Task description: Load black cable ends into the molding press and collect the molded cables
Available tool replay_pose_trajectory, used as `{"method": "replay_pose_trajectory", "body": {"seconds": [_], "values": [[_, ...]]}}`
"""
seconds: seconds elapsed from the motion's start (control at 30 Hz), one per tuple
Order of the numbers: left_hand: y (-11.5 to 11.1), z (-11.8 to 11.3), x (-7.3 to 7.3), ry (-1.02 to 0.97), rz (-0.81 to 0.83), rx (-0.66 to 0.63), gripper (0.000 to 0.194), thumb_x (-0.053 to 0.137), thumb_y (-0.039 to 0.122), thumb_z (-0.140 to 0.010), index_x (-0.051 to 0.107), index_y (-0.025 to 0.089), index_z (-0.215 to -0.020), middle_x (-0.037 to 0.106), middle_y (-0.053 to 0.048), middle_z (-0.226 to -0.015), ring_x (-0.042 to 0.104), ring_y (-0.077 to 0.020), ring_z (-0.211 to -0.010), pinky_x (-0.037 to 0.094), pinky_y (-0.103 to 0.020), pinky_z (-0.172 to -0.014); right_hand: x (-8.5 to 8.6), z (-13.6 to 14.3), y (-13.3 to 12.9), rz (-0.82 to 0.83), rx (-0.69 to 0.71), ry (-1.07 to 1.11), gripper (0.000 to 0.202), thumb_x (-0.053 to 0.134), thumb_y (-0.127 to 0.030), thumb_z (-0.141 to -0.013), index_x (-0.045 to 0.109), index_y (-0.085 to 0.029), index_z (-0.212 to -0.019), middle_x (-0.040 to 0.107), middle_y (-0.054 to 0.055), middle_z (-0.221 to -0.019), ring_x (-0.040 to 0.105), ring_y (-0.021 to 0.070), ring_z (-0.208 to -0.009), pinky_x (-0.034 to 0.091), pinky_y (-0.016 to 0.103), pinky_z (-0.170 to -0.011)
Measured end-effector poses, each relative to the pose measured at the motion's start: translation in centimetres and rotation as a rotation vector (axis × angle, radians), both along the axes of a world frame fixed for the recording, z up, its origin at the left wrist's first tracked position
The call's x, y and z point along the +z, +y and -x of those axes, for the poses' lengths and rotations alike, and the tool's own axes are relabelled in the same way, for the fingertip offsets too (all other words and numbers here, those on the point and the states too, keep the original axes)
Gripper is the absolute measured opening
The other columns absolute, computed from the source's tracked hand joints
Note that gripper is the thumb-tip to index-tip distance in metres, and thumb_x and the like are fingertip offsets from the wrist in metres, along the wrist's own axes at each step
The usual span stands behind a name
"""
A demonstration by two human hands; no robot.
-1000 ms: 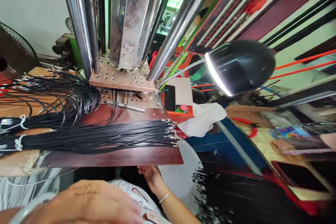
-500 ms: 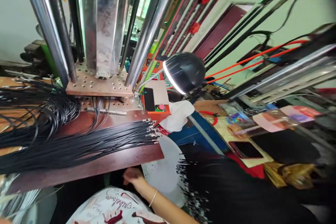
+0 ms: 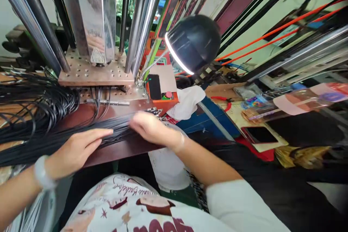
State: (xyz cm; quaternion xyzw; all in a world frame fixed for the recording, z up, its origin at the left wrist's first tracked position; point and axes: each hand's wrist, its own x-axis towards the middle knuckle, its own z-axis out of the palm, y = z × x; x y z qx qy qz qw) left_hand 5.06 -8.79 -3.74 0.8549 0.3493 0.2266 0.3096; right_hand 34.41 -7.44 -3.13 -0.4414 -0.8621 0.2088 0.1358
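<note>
A long bundle of black cables (image 3: 121, 127) lies across the reddish-brown board (image 3: 111, 151), its small metal-tipped ends (image 3: 155, 111) at the right. My left hand (image 3: 76, 150) rests along the near side of the bundle with fingers stretched out. Close to the tipped ends, my right hand (image 3: 146, 127) curls over the cables. Its fingertips are slightly blurred and partly turned away from view. A second, looped heap of black cables (image 3: 62, 99) sits behind, at the left.
Behind the board stands a press with a drilled metal plate (image 3: 95, 77) and steel columns. A black lamp (image 3: 194, 43) hangs right of it, over an orange control box (image 3: 174, 98) and white cloth (image 3: 187, 103). Red-handled pliers (image 3: 227, 105) and a phone (image 3: 259, 135) lie further right.
My right hand has risen from beside my lap onto the cable bundle. My left hand has come into view and reached the cables. The view has shifted slightly.
</note>
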Motion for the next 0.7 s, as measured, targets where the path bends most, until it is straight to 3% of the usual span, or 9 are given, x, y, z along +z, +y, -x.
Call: {"method": "replay_pose_trajectory", "body": {"seconds": [0.07,0.17,0.23,0.3,0.4,0.57,0.7], "values": [[2.3,-1.4,-1.3,0.016,-0.028,-0.010,0.046,0.035,0.039,-0.102,0.068,0.018,-0.126,0.071,-0.009,-0.130,0.065,-0.0222,-0.122,0.049,-0.036,-0.113,-0.4,1.3,5.4,-0.162,-0.185,-0.191,0.026,0.055,-0.016,-0.097,0.067,-0.009,-0.119,0.067,0.021,-0.121,0.062,0.0288,-0.113,0.047,0.043,-0.100],[5.6,-2.3,-2.8,0.166,-0.056,0.069,0.054,0.031,0.040,-0.097,0.068,0.010,-0.122,0.070,-0.016,-0.128,0.064,-0.0283,-0.121,0.048,-0.044,-0.113,-2.1,2.0,10.6,-0.152,-0.069,-0.347,0.033,0.062,-0.019,-0.095,0.063,-0.009,-0.126,0.064,0.019,-0.128,0.057,0.0304,-0.120,0.043,0.043,-0.104],[6.5,-2.0,-3.1,0.285,-0.069,0.102,0.056,0.031,0.044,-0.094,0.069,0.009,-0.118,0.069,-0.019,-0.124,0.063,-0.0320,-0.120,0.047,-0.049,-0.112,-2.7,1.2,11.4,-0.166,0.009,-0.391,0.024,0.059,-0.019,-0.096,0.066,-0.011,-0.118,0.067,0.016,-0.123,0.055,0.0306,-0.120,0.042,0.043,-0.102],[6.7,-1.7,-2.6,0.365,-0.059,0.109,0.059,0.033,0.052,-0.093,0.069,0.011,-0.116,0.068,-0.019,-0.123,0.063,-0.0343,-0.119,0.045,-0.051,-0.112,-2.8,0.0,10.2,-0.237,-0.071,-0.407,0.018,0.053,-0.015,-0.097,0.068,-0.012,-0.108,0.068,0.016,-0.117,0.055,0.0319,-0.116,0.042,0.045,-0.098],[6.7,-1.9,-1.5,0.464,0.043,0.089,0.065,0.047,0.065,-0.081,0.067,0.015,-0.117,0.068,-0.016,-0.117,0.066,-0.0342,-0.108,0.050,-0.049,-0.103,-2.8,-1.7,5.8,-0.355,-0.244,-0.275,0.018,0.049,-0.016,-0.098,0.067,-0.013,-0.099,0.069,0.016,-0.106,0.056,0.0309,-0.105,0.043,0.045,-0.089],[8.5,-3.0,0.1,0.627,0.349,0.070,0.050,0.055,0.069,-0.068,0.066,0.022,-0.075,0.071,-0.008,-0.078,0.066,-0.0303,-0.077,0.051,-0.040,-0.074,-5.0,-2.1,-2.6,-0.535,-0.174,0.199,0.010,0.055,-0.021,-0.097,0.064,-0.018,-0.099,0.071,0.009,-0.094,0.061,0.0232,-0.090,0.047,0.040,-0.084],[10.1,-3.9,2.4,0.448,0.684,-0.013,0.047,0.062,0.067,-0.067,0.065,0.021,-0.071,0.072,-0.004,-0.076,0.066,-0.0251,-0.073,0.052,-0.032,-0.066,-6.8,-1.5,-5.0,-0.535,-0.200,0.288,0.007,0.058,-0.018,-0.095,0.063,-0.018,-0.099,0.072,0.008,-0.089,0.063,0.0217,-0.085,0.050,0.038,-0.079]]}}
